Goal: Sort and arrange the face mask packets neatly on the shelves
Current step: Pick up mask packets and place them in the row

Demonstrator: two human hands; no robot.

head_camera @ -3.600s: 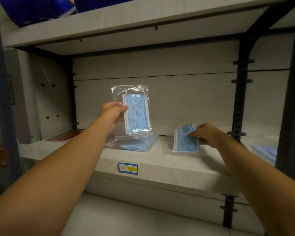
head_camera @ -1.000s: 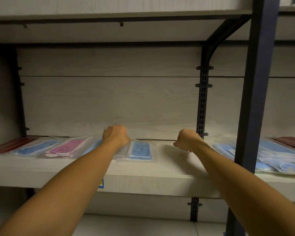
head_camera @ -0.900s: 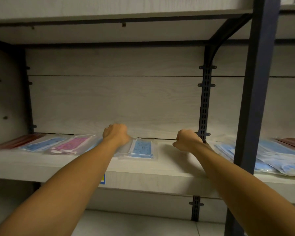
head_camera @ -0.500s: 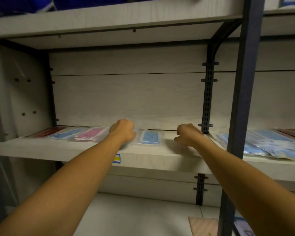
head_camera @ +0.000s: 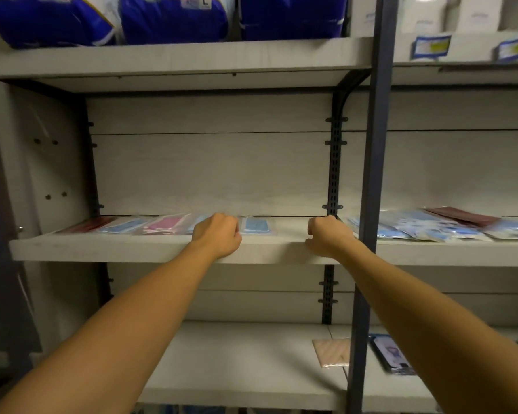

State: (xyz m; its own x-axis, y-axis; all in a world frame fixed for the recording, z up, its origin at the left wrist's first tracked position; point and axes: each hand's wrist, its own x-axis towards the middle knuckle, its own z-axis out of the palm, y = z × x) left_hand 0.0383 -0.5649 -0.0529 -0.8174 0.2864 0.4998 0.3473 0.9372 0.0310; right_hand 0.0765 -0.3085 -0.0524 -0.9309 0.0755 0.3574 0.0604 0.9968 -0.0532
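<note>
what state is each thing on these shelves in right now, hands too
left hand: fingers curled, at the middle shelf's front edge, holds nothing I can see
right hand: fingers curled, holds nothing I can see
row of mask packets: lying flat, side by side
blue packet: flat, between the hands
heap of blue packets: overlapping, untidy
middle shelf: part filled
blue bags: on the top shelf
</note>
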